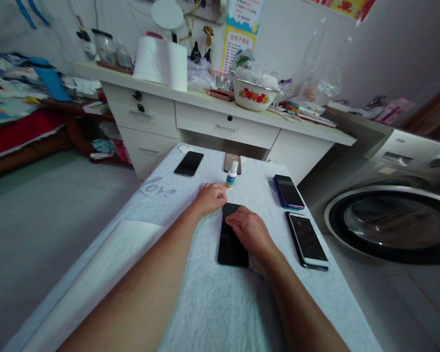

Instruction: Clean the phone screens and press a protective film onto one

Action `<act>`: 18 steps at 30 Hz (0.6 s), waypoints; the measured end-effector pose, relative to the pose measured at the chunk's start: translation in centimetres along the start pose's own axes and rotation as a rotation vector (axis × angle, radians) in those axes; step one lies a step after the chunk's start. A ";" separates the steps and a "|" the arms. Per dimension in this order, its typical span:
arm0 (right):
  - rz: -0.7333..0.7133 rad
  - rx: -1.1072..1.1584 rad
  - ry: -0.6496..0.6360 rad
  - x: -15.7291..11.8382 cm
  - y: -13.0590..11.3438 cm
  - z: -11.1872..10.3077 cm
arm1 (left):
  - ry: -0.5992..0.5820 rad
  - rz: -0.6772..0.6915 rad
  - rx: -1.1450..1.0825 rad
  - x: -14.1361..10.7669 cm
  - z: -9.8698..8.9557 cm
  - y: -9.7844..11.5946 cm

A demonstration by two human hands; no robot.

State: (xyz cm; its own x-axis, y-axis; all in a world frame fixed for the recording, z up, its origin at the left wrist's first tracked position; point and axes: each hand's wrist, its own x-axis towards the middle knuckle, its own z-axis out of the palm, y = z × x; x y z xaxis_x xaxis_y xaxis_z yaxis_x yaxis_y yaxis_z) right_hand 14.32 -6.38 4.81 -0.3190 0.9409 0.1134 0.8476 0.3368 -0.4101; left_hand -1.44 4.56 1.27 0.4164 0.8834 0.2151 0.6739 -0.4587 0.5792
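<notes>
A black smartphone (232,247) lies flat, screen up, on the cloth-covered table in front of me. My left hand (210,198) is closed by the phone's far left corner, its fingers curled; a small greyish spot shows at the fingertips, too small to name. Over the upper half of the screen, my right hand (247,227) has its fingers pinched together, the tips at or just above the glass. Whatever they may hold is hidden. Just beyond my left hand stands a small white spray bottle (231,176) with a blue and yellow label.
Another phone (189,164) lies at the far left, and a brownish phone or case (228,163) behind the bottle. Along the right edge are a purple-edged phone (289,191) and a white phone (308,237) on a dark one. A washing machine (399,151) stands right; a white desk (201,117) is behind.
</notes>
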 end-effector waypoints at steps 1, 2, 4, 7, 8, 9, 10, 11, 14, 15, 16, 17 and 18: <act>-0.017 0.010 -0.006 -0.1 0.0 0.0 | 0.002 -0.002 0.003 0.0 0.0 0.1; -0.035 0.019 -0.013 -0.2 -0.1 0.1 | 0.003 -0.003 0.007 -0.1 -0.1 0.1; -0.069 0.035 -0.031 -0.3 -0.2 0.1 | 0.007 -0.004 0.010 -0.1 -0.1 0.2; -0.103 0.041 -0.057 -0.5 -0.6 0.1 | 0.012 0.000 0.012 -0.1 0.0 0.1; -0.107 0.039 -0.065 -0.6 -0.8 0.0 | 0.014 0.004 0.014 -0.1 0.0 0.1; -0.107 0.036 -0.072 -0.6 -1.0 0.0 | 0.014 0.006 0.016 0.0 0.1 0.1; -0.106 0.034 -0.082 -0.7 -1.1 -0.1 | 0.014 0.008 0.018 0.0 0.1 0.0; -0.107 0.031 -0.093 -0.8 -1.3 -0.2 | 0.013 0.010 0.020 0.0 0.1 0.0; -0.128 0.022 -0.125 -1.2 -1.7 -0.5 | 0.010 0.016 0.022 0.0 0.1 0.0; -0.142 0.021 -0.135 -1.3 -1.7 -0.5 | 0.009 0.017 0.022 0.0 0.1 0.1; -0.157 0.021 -0.144 -1.5 -1.8 -0.5 | 0.008 0.016 0.022 0.0 0.0 0.1; -0.174 0.022 -0.150 -1.7 -1.8 -0.5 | 0.007 0.015 0.021 0.0 0.0 0.1; -0.191 0.023 -0.155 -1.9 -1.8 -0.5 | 0.006 0.014 0.019 -0.1 0.0 0.1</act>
State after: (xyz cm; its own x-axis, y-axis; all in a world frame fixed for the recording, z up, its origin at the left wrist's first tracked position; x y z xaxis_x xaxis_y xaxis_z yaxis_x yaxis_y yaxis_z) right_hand 13.62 -8.76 5.76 -0.5353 0.8431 0.0512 0.7562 0.5053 -0.4156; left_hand -1.39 4.45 1.35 0.4223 0.8772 0.2283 0.6792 -0.4730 0.5612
